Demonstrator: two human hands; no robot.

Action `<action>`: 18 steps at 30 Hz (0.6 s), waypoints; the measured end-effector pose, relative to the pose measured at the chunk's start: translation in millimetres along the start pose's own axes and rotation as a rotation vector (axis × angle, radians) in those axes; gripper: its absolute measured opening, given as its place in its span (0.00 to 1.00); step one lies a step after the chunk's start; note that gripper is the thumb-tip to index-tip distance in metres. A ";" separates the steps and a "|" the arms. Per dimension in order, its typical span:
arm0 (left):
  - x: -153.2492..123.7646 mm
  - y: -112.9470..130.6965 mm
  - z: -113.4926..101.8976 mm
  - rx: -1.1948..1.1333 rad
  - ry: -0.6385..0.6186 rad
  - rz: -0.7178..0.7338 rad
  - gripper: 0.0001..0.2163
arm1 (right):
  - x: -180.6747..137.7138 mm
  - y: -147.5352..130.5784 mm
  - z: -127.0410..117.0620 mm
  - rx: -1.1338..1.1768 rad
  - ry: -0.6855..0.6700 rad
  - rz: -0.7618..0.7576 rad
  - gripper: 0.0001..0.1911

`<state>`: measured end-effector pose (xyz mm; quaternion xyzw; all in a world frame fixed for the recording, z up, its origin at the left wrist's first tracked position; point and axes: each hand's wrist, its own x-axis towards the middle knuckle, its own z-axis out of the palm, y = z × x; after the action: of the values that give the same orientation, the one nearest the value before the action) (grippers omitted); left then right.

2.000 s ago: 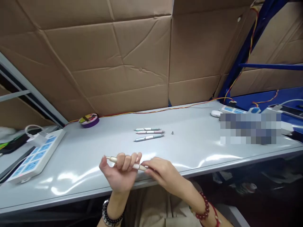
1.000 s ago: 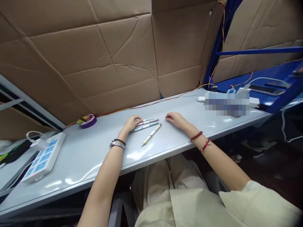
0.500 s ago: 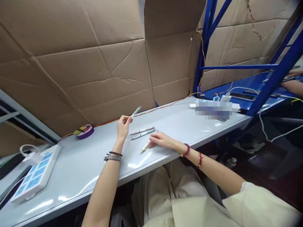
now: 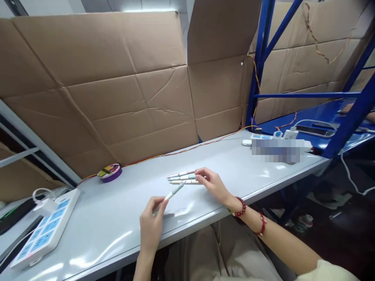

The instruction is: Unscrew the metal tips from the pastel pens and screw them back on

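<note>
1. Head view, the only one I have. Grey counter runs left to right, with a cardboard wall behind it.
2. Left hand is raised over the near edge of the counter, thumb and fingers clamped on the lower end of a pale pen. The pen tilts up and to the right, clear of the surface, its tip near the row below.
3. Three pens lie side by side mid-counter, pointing left-right.
4. Right hand rests at the right end of that row, fingertips touching the pens. I cannot tell whether the fingers pinch one or only lie on them.
5. Red bead bracelets on the right wrist.
6. Far left: purple tape roll by the cardboard. Near left: white power strip.
7. Right: blue rack.
</note>
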<state>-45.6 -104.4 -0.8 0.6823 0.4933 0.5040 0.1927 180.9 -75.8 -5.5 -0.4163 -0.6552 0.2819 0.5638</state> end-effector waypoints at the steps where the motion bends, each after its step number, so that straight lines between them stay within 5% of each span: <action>1: -2.9 -0.1 -0.5 0.001 0.002 -0.007 0.12 | -1.5 -0.6 -2.4 -0.005 0.011 0.004 0.10; 8: -2.5 -4.8 0.1 0.110 -0.024 0.004 0.11 | -21.5 0.6 -39.4 -0.062 -0.078 0.060 0.07; 12: -7.6 -9.8 5.4 0.167 0.021 0.169 0.08 | -28.6 3.5 -49.6 -0.081 -0.157 0.137 0.07; 15: -14.7 -10.5 13.4 0.193 0.142 0.378 0.03 | -29.9 4.1 -49.7 -0.027 -0.116 0.177 0.07; 18: -18.2 -7.5 20.9 0.195 0.205 0.442 0.03 | -30.8 4.4 -50.4 0.023 -0.071 0.201 0.07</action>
<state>-30.9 -112.1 -24.3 0.7341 0.3954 0.5506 -0.0397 231.5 -105.2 -14.4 -0.4631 -0.6265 0.3590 0.5140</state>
